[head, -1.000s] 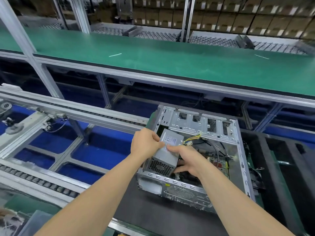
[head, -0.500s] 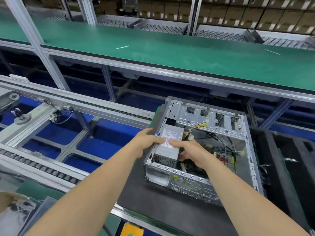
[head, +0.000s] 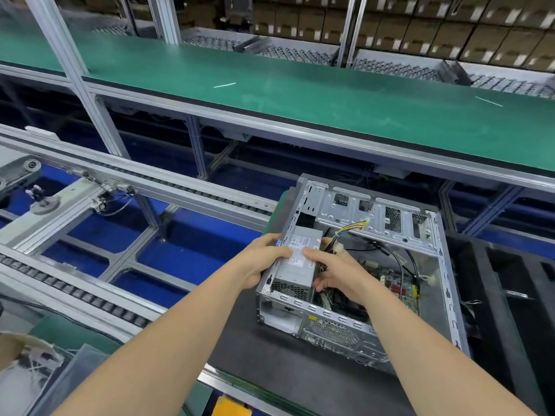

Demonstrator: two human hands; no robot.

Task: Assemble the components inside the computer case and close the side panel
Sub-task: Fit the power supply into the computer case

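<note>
An open silver computer case lies on its side on a black foam pad. A grey power supply with a white label sits in the case's left near corner. My left hand grips its left edge from outside the case wall, thumb on top. My right hand grips its right side, thumb on the label and fingers curled down inside the case. Yellow and black cables run from the supply toward the drive cage. A green motherboard lies on the case floor.
A roller conveyor with aluminium rails runs across the left. A long green shelf spans the back, with stacked cardboard boxes behind it. More black foam lies to the right. Bagged parts sit at the lower left.
The power supply has gone down from a raised, tilted hold into the case's left corner. Both hands followed it down and keep their grip.
</note>
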